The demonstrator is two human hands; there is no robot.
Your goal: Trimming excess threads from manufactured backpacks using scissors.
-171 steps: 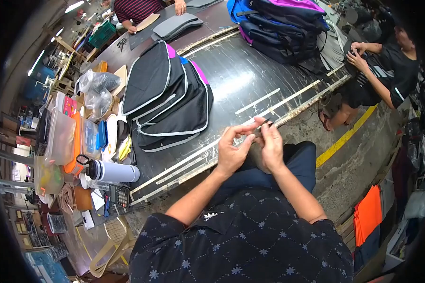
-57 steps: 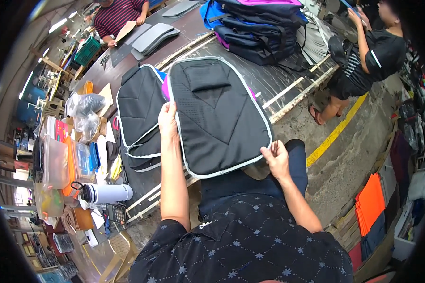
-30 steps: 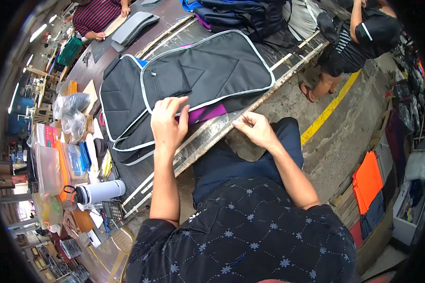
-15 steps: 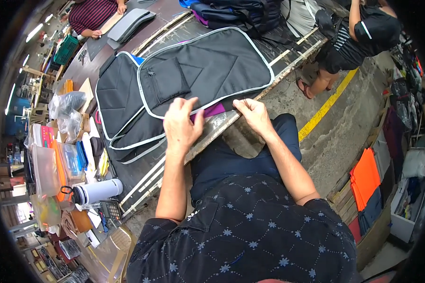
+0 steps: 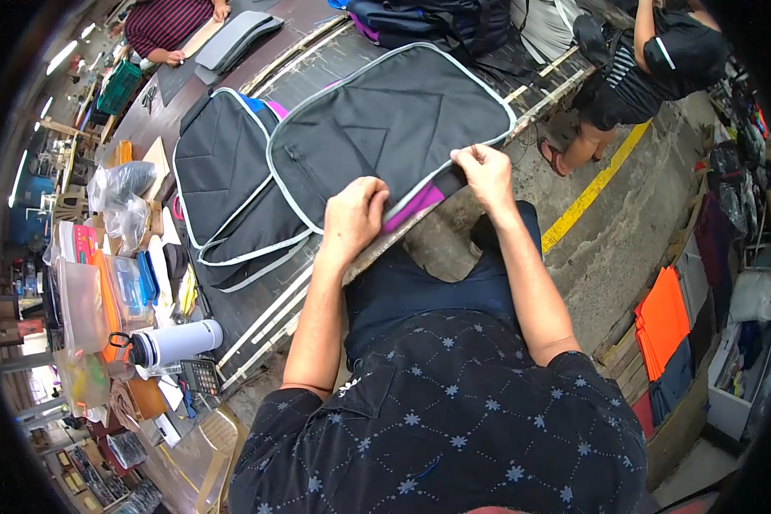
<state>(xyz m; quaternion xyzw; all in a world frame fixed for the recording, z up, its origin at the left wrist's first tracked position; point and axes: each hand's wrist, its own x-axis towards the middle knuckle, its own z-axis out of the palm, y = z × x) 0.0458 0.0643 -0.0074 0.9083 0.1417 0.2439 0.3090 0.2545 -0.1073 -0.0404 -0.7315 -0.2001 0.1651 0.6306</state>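
A black padded bag panel (image 5: pixel 437 103) with pale grey piping lies in front of me, its near rim jutting to the table edge. With finger and thumb, my right hand (image 5: pixel 488 180) pinches the piped rim at the panel's near right side. Further left along the same rim, my left hand (image 5: pixel 354 221) is closed, its fingertips bent over the edge. Between the hands, a strip of purple fabric (image 5: pixel 415 208) shows under the panel. Partly covered by the panel, a second black piped bag piece (image 5: pixel 223 167) lies to the left.
A dark worktable (image 5: pixel 274 223) runs away from me. At its left stand a white bottle (image 5: pixel 184 343), a calculator (image 5: pixel 201 377) and plastic containers. Dark backpacks (image 5: pixel 428 26) sit at the far side. One person (image 5: pixel 167 30) works across the table; another (image 5: pixel 630 73) is at the right.
The front panel has shifted right and slightly away, and its zipped pocket lies flatter. Both hands moved right; the left hand's spread fingers have closed at the rim.
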